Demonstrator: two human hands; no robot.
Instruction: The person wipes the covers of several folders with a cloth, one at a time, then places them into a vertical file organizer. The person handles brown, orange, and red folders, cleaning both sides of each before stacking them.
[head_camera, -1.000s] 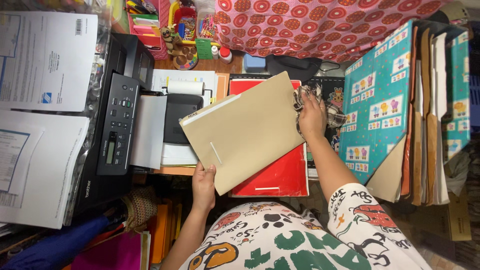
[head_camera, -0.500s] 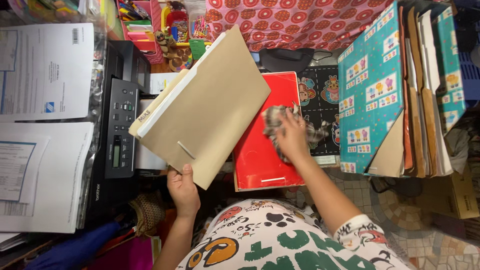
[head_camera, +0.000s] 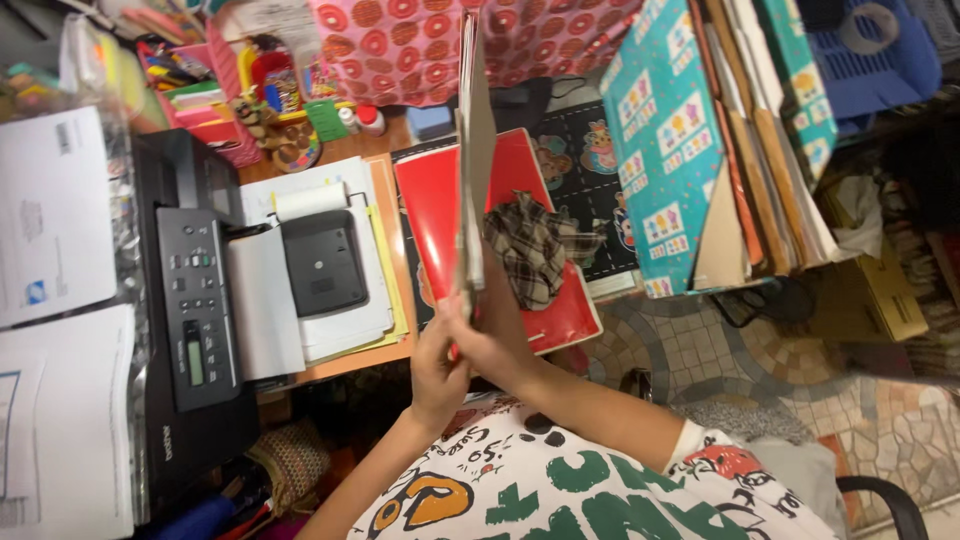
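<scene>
Printer (head_camera: 195, 300): one, at 9 o'clock from the hands, under a stack of paper.
Left hand (head_camera: 437, 368): closed on the near end of the tan folder, on its left face.
Folder (head_camera: 471, 160): one, held upright and edge-on; long axis runs 12 to 6 o'clock, rising away from both hands.
Right hand (head_camera: 497, 345): clamped on the same near end; neither hand is nearer.
Red folder (head_camera: 440, 220): one, flat on the desk behind.
Plaid cloth (head_camera: 530, 245): one, lying on it at 1 o'clock.

Two of my hands, left (head_camera: 440, 365) and right (head_camera: 497, 345), grip one tan folder (head_camera: 472, 150). Behind that folder: one red folder (head_camera: 520, 190), one plaid cloth (head_camera: 528, 250). Left: one black printer (head_camera: 195, 290).
</scene>
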